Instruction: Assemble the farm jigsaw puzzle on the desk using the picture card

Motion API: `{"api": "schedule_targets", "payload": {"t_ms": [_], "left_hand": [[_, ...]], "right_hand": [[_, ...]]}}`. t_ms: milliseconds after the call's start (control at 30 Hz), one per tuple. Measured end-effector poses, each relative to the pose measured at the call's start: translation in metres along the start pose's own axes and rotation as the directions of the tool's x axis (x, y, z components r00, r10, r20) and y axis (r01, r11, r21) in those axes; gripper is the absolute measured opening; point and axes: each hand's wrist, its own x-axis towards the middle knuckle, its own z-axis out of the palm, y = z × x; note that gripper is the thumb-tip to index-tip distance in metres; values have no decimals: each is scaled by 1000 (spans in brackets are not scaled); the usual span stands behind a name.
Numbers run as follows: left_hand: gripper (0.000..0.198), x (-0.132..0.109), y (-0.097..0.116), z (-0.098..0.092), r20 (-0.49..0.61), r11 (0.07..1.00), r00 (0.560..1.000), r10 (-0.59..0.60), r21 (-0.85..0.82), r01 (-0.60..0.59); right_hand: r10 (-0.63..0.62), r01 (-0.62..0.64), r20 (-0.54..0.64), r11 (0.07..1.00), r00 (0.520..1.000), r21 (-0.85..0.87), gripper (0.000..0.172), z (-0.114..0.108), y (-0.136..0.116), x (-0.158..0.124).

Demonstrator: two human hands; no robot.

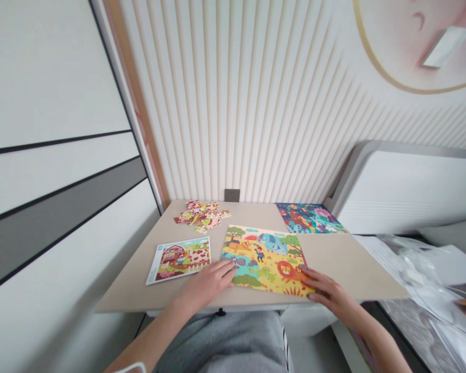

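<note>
A rectangular savanna-animal puzzle picture [270, 259] lies flat near the front of the table, slightly turned. My left hand [217, 277] rests on its lower left edge with the fingers stretched out. At the lower right edge, my right hand [328, 291] touches it with fingers extended and a little apart. Left of the puzzle lies a farm picture sheet [180, 259] with a barn and a cow. Behind that sheet is a loose heap of jigsaw pieces [202, 215], some overlapping. A dark blue animal puzzle picture [310, 218] lies at the back right.
The beige table [132, 282] stands against a ribbed wall with a dark socket [232, 195]. A white cabinet [54, 217] borders it on the left. To the right are a bed headboard [404, 186], clear plastic wrapping [415, 264] and papers.
</note>
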Motion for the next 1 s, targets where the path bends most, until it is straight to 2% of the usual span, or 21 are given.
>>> {"api": "schedule_targets", "payload": {"t_ms": [100, 300, 600, 833, 1000], "left_hand": [[30, -1, -3, 2, -39, 1000, 999, -9, -15, 9], [28, -2, -4, 2, -31, 1000, 1000, -1, -17, 1], [25, -3, -4, -1, -70, 999, 997, 29, -21, -31], [26, 8, -10, -3, -40, 1000, 999, -13, 9, 14], [29, 9, -10, -5, -13, 1000, 1000, 18, 24, -18]], "right_hand": [[-53, 43, -61, 988, 997, -146, 39, 5, -9, -5], [-162, 85, -168, 916, 972, -392, 37, 4, -29, -15], [-125, -7, -300, 915, 946, -404, 40, 11, -37, -10], [-161, 38, -265, 907, 951, -419, 55, 10, -44, -10], [-162, 14, -259, 870, 952, -493, 47, 14, -44, -9]]}}
